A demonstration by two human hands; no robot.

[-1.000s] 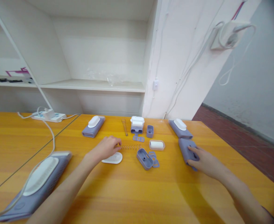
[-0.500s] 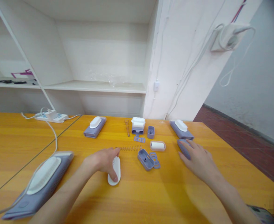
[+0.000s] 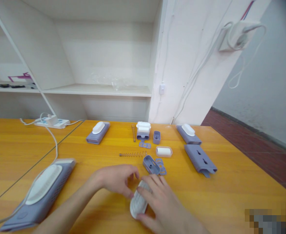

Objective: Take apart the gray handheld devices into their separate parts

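**Both hands (image 3: pixel 118 178) on plate duty, purple sleeve left lying on its own**

So the big change: half a second earlier our right hand (image 3: pixel 162 201) was over the purple sleeve (image 3: pixel 198 159) on the right. Now it had come off that completely and crossed to the white oval plate (image 3: pixel 138 203). The sleeve just lay on the table (image 3: pixel 182 198), two keyhole slots facing up.

The plate had moved too. Our left hand had it on its own, further left; now it was in front of us near the bottom of the view, tilted a bit to one side, ribbed face showing. Our right fingers were curled over its far edge with the thumb at the near end, so we'd call that a grip. Our left fingers were parted in a loose curl, with the thumb right at the plate's left edge. Touching or just beside it? Honestly couldn't make that out.

What it meant for the job, as we read it: the plate was now the piece being worked, probably passing over to the right hand, and the sleeve was out of play for the moment.

Everything else sat tight: the stretched-out coil spring (image 3: pixel 133 155), the purple oval cup (image 3: pixel 149 169) and the slotted purple frame (image 3: pixel 161 166) just beside it.
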